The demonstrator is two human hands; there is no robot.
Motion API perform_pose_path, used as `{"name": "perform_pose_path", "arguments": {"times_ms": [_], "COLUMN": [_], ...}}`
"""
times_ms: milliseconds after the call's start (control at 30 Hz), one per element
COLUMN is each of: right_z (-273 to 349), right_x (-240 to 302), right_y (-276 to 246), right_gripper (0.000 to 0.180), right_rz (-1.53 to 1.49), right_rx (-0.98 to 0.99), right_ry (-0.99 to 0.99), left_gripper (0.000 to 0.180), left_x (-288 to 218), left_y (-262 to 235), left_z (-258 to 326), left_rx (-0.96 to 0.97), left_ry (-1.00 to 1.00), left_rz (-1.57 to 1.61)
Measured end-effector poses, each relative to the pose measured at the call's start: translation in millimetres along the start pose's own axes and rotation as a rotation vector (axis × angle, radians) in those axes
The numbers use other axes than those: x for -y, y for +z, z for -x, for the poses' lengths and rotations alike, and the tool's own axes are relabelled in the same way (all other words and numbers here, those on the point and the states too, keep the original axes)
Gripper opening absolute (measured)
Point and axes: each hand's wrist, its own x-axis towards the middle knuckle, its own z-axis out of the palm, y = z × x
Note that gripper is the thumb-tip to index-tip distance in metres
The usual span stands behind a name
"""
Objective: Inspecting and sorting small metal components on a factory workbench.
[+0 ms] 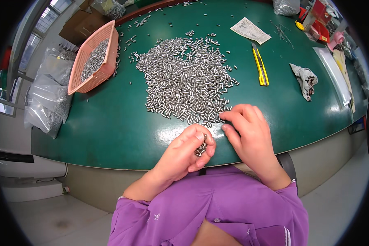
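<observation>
A broad heap of small silver metal pins (184, 78), each short with a tapered end, is spread over the green table. At its near edge my left hand (180, 149) is cupped closed around several of the same pins (200, 148), which show between thumb and fingers. My right hand (252, 133) is just to the right, palm down, at the heap's lower right corner. Its index fingertip touches or nearly touches the outermost pins, with the thumb a little apart from it. I see nothing held between those two fingers; the other fingers are curled and partly hidden.
A pink plastic basket (110, 53) of similar parts stands at the left, beside clear bags (49, 98) of parts. Toward the right lie a yellow utility knife (259, 67), a paper slip (250, 30), a crumpled cloth (305, 80) and thin wires (282, 33).
</observation>
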Motion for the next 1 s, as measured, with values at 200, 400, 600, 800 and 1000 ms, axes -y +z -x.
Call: {"name": "perform_pose_path", "arguments": {"times_ms": [200, 400, 600, 800, 1000], "right_z": [-1, -1, 0, -2, 1], "right_x": [1, 1, -1, -3, 8], "right_y": [0, 3, -2, -10, -5], "right_gripper": [0.020, 0.017, 0.015, 0.015, 0.014], "right_rz": [0.023, 0.053, 0.007, 0.023, -0.453], "right_rx": [0.054, 0.081, 0.057, 0.118, 0.096], "right_ry": [0.016, 0.018, -0.014, -0.023, 0.071], "left_gripper": [0.022, 0.020, 0.016, 0.013, 0.011], "left_x": [-3, -1, 1, 0, -1], "left_y": [3, 3, 1, 2, 6], "left_z": [0, 1, 0, 1, 0], "left_rx": [-0.016, -0.032, -0.022, -0.018, -0.073], "left_ry": [0.000, 0.028, 0.025, 0.016, -0.001], "left_rz": [0.010, -0.013, 0.020, 0.021, -0.003]}}
